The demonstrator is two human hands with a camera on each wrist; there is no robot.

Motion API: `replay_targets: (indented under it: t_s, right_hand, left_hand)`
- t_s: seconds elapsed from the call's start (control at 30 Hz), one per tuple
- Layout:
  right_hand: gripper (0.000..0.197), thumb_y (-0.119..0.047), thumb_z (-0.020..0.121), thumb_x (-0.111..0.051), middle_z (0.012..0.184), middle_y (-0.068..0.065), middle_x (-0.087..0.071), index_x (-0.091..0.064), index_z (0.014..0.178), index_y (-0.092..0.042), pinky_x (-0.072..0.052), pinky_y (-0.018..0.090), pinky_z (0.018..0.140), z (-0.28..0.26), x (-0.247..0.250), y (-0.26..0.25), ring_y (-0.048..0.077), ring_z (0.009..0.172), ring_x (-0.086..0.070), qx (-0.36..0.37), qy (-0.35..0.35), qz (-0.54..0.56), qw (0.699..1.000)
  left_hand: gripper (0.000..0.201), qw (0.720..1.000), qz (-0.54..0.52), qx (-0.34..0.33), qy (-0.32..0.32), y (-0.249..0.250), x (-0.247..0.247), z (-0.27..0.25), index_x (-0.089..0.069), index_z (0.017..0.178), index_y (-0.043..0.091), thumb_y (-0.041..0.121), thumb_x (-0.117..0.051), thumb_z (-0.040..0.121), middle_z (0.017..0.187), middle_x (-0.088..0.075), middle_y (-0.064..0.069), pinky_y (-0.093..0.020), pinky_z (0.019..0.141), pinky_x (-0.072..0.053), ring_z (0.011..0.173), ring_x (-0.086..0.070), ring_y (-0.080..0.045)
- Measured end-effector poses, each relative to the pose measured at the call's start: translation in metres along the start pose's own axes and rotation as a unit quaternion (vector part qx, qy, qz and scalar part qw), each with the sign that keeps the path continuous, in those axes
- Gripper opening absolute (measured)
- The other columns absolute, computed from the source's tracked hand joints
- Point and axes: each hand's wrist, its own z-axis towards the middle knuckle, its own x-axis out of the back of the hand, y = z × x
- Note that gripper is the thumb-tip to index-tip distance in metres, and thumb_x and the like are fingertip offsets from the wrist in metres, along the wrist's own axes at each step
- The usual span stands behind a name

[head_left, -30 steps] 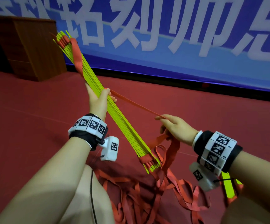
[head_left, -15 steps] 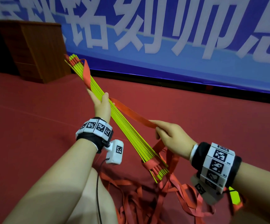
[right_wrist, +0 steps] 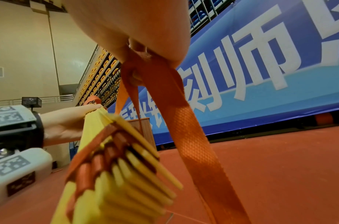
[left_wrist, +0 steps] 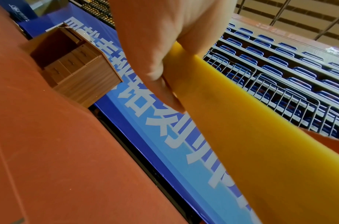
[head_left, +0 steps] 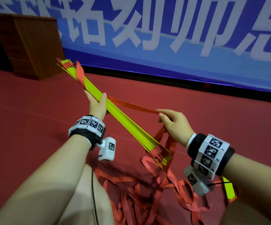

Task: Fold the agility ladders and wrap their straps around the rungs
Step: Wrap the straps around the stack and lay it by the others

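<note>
A bundle of yellow rungs (head_left: 128, 125) slants from far left to near right above the red floor. My left hand (head_left: 97, 104) grips it near its middle, thumb over the top; the left wrist view shows the fingers curled under the yellow rungs (left_wrist: 241, 121). One turn of red strap (head_left: 80, 75) crosses the far end. A taut strap (head_left: 131, 105) runs from the bundle to my right hand (head_left: 172, 122), which pinches it. In the right wrist view the strap (right_wrist: 184, 115) hangs from that hand beside the rung ends (right_wrist: 126, 174).
A heap of loose red strap (head_left: 139, 192) lies on the floor between my knees. Another yellow rung (head_left: 228, 187) lies by my right forearm. A wooden cabinet (head_left: 27, 44) stands at the far left against a blue banner wall (head_left: 164, 46).
The bundle's far end has dropped lower and the whole bundle has shifted right. My right hand has risen and drawn the strap flatter and tauter across the rungs.
</note>
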Motion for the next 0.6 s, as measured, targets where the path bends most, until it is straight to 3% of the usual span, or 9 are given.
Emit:
replay_targets:
  t_s: [0.1, 0.23, 0.3, 0.37, 0.43, 0.53, 0.6]
  right_hand:
    - [0.026, -0.015, 0.098, -0.05, 0.082, -0.005, -0.061, -0.067, 0.117, -0.019, -0.051, 0.023, 0.064, 0.001, 0.004, 0.0, -0.001, 0.067, -0.056, 0.037, 0.018, 0.003, 0.999]
    - [0.025, -0.013, 0.099, -0.049, 0.081, -0.003, -0.059, -0.067, 0.113, -0.021, -0.049, 0.017, 0.054, 0.002, 0.009, -0.004, -0.003, 0.064, -0.053, 0.048, 0.043, 0.033, 0.997]
    - [0.022, -0.012, 0.099, -0.048, 0.075, -0.005, -0.057, -0.067, 0.101, -0.023, -0.045, 0.013, 0.051, 0.003, 0.01, -0.004, -0.004, 0.057, -0.052, 0.03, 0.051, 0.044, 0.997]
    - [0.03, -0.014, 0.1, -0.047, 0.062, -0.008, -0.052, -0.062, 0.076, -0.025, -0.042, 0.014, 0.049, 0.003, 0.008, -0.003, -0.001, 0.047, -0.049, -0.002, 0.053, 0.051, 0.997]
    - [0.036, -0.016, 0.1, -0.046, 0.055, -0.007, -0.048, -0.059, 0.067, -0.02, -0.044, 0.02, 0.048, 0.002, 0.004, 0.0, 0.004, 0.042, -0.046, -0.048, 0.051, 0.071, 0.995]
    - [0.027, -0.014, 0.102, -0.042, 0.068, 0.0, -0.057, -0.066, 0.091, -0.008, -0.048, 0.028, 0.046, 0.0, -0.002, 0.001, 0.011, 0.041, -0.05, -0.086, 0.045, 0.14, 0.985]
    - [0.026, -0.014, 0.102, -0.041, 0.079, 0.006, -0.062, -0.065, 0.109, -0.015, -0.051, 0.029, 0.048, -0.003, -0.004, -0.002, 0.013, 0.046, -0.054, -0.07, 0.041, 0.176, 0.981]
  left_hand:
    - [0.103, 1.0, -0.024, 0.013, 0.005, -0.003, 0.001, 0.006, 0.013, 0.153, 0.03, 0.054, -0.059, 0.083, 0.154, -0.034, -0.013, -0.053, 0.111, -0.035, 0.135, -0.042, -0.033]
    - [0.11, 0.999, -0.013, 0.035, 0.009, -0.025, 0.001, 0.031, 0.012, 0.152, 0.035, 0.062, -0.06, 0.073, 0.151, -0.039, -0.014, -0.055, 0.108, -0.039, 0.131, -0.047, -0.036]
    - [0.112, 0.999, -0.019, 0.047, 0.006, -0.031, 0.0, 0.036, 0.008, 0.148, 0.045, 0.068, -0.063, 0.064, 0.149, -0.042, -0.016, -0.057, 0.105, -0.04, 0.13, -0.047, -0.04]
    - [0.103, 0.999, -0.023, 0.035, 0.019, -0.011, -0.002, 0.015, 0.004, 0.151, 0.042, 0.059, -0.062, 0.075, 0.153, -0.037, -0.013, -0.053, 0.11, -0.036, 0.135, -0.042, -0.036]
    - [0.09, 1.0, 0.002, 0.017, 0.025, -0.004, -0.004, 0.005, 0.003, 0.154, 0.033, 0.045, -0.057, 0.089, 0.158, -0.029, -0.007, -0.045, 0.114, -0.03, 0.14, -0.036, -0.03]
    - [0.099, 1.0, -0.016, 0.011, 0.022, -0.005, -0.004, 0.001, 0.003, 0.153, 0.038, 0.053, -0.061, 0.079, 0.155, -0.034, -0.01, -0.05, 0.112, -0.034, 0.137, -0.04, -0.036]
    - [0.101, 1.0, -0.014, 0.013, 0.017, -0.008, -0.005, 0.0, 0.004, 0.153, 0.036, 0.049, -0.066, 0.081, 0.156, -0.032, -0.007, -0.048, 0.114, -0.032, 0.138, -0.038, -0.032]
